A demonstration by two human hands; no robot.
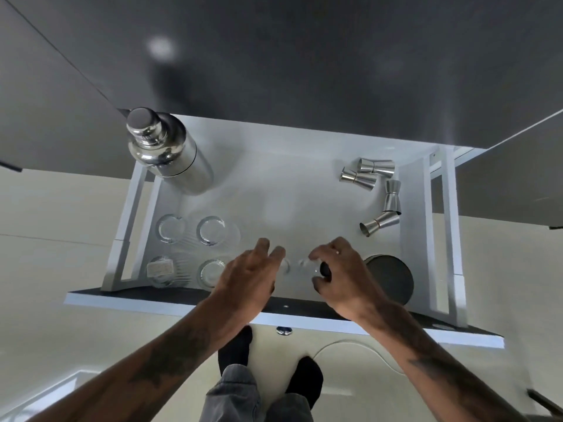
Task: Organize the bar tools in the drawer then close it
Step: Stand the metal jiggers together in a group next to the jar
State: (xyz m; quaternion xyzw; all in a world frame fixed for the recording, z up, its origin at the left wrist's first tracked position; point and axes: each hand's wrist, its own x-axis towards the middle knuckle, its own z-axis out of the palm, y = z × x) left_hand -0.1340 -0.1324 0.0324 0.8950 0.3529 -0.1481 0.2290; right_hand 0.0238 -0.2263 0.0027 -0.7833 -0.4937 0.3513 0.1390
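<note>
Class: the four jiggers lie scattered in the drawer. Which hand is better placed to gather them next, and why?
Probably the right hand: the jiggers lie along the drawer's right side, nearer it. The left hand would have to cross over.

Tattooed forearms [170,357], grey trousers [234,397], black socks [236,348]

Both forearms enter from the bottom corners of the frame and converge toward the lower centre. The left hand [248,277] is extended palm down, wrist straight, fingers loosely spread and slightly curled, with the fingertips [263,243] pointing toward the top of the frame. The right hand [344,278] sits just beside it, the two hands apart by a small gap. Its wrist is bent inward, and the fingers are curled downward in a claw-like pose. Neither hand shows a confirmed grasp. Both forearms are bare and tattooed. Two feet in dark socks [236,350] and grey trouser legs [231,397] appear at bottom centre.
</note>
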